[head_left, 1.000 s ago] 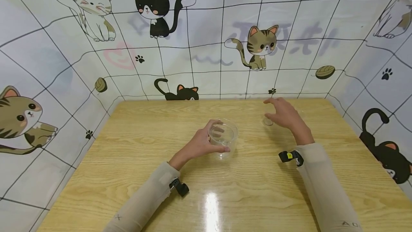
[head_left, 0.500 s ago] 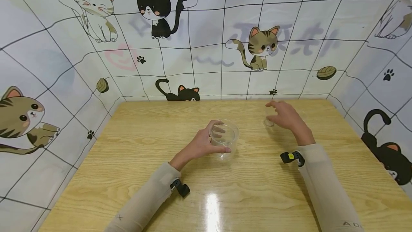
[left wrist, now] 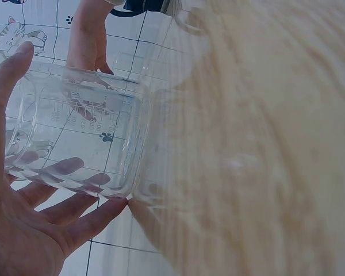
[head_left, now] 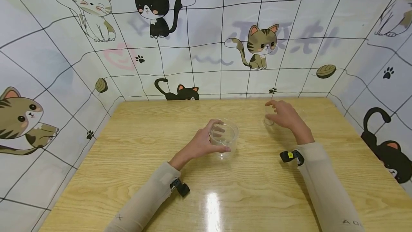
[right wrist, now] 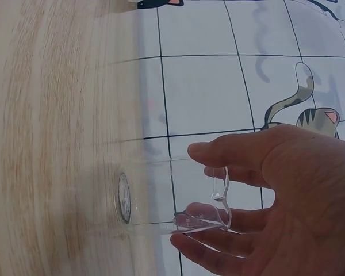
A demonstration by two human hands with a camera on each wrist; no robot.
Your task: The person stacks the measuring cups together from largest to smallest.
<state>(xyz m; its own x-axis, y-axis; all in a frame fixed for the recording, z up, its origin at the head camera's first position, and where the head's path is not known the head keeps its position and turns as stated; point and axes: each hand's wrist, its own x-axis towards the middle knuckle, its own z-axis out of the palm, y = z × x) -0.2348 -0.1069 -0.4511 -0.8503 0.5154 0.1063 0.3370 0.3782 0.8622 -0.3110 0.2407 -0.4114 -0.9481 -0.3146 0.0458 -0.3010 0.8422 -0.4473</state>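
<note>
A wide clear beaker (head_left: 229, 137) with printed graduation marks stands upright on the table in the head view. My left hand (head_left: 201, 143) grips its side, thumb in front and fingers behind. The left wrist view shows this beaker (left wrist: 112, 135) close up, with the fingers spread along its wall. Farther back on the right, my right hand (head_left: 284, 115) holds a narrower clear beaker (head_left: 269, 120) by its upper part. In the right wrist view the narrow beaker (right wrist: 152, 195) has a pouring lip, and its base rests on the table. Whether either beaker contains liquid, I cannot tell.
The wooden table (head_left: 154, 135) reaches back to a white curtain (head_left: 206, 60) printed with cartoon cats, which also encloses both sides. Each sleeve carries a small black wrist camera (head_left: 180, 188). A bright light reflection lies on the table's front part.
My right hand's thumb and fingers have drawn in around the narrow beaker from a wider spread. The left hand and the wide beaker stay in place.
</note>
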